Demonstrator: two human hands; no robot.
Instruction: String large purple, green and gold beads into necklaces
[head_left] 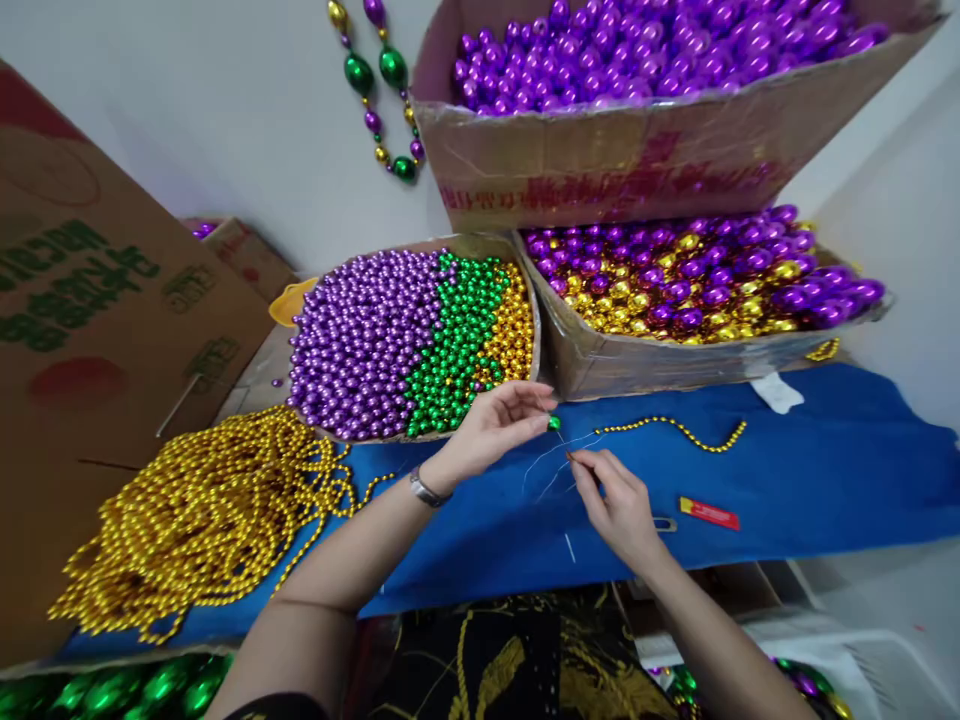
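My left hand (491,428) pinches a small green bead (553,423) between thumb and fingertips, just in front of the box of purple, green and gold beads (409,340). My right hand (619,503) is closed in a pinch on a thin thread (547,462) that runs toward the green bead. A short strand of small gold beads (679,430) lies on the blue cloth (825,470) to the right of my hands. A watch sits on my left wrist.
A heap of gold bead strands (202,510) lies at left. A box of purple and gold beads (697,285) and a box of purple beads (645,50) stand behind. A red lighter (709,514) lies on the cloth. A beaded necklace (379,85) hangs on the wall.
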